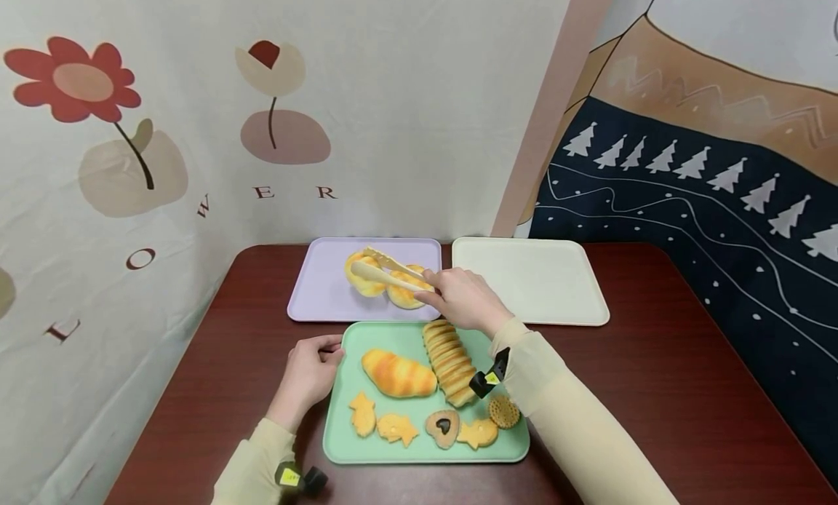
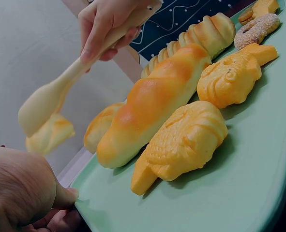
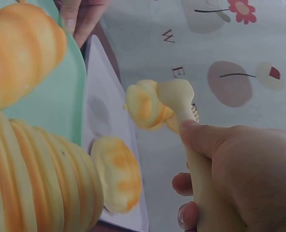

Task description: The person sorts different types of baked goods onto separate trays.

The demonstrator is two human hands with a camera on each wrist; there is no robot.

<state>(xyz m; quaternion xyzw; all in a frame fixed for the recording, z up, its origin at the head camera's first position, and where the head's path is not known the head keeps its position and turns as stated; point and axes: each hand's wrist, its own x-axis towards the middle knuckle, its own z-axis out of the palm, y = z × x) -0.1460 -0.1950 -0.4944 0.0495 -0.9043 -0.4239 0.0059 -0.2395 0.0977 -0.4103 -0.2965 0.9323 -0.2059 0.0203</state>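
My right hand (image 1: 468, 299) holds cream-coloured tongs (image 1: 386, 276) above the lilac tray (image 1: 321, 301). Pinched between the tongs' ends is a round yellow bread bun (image 3: 145, 105), raised off the tray. A second bun (image 3: 116, 174) lies on that same tray below. My left hand (image 1: 309, 374) grips the upper left edge of the green tray (image 1: 347, 447), its thumb over the rim in the left wrist view. On the green tray are a twisted bread loaf (image 1: 398, 374) and a ridged bread roll (image 1: 452, 363), the latter close to my right wrist.
Several small biscuits line the green tray's near side, among them a fish-shaped one (image 1: 397, 428), a heart-shaped cookie (image 1: 443, 427) and a round waffle biscuit (image 1: 503, 412). A white tray (image 1: 530, 281) stands at the back right of the dark red table (image 1: 655, 388). Patterned cloths hang behind.
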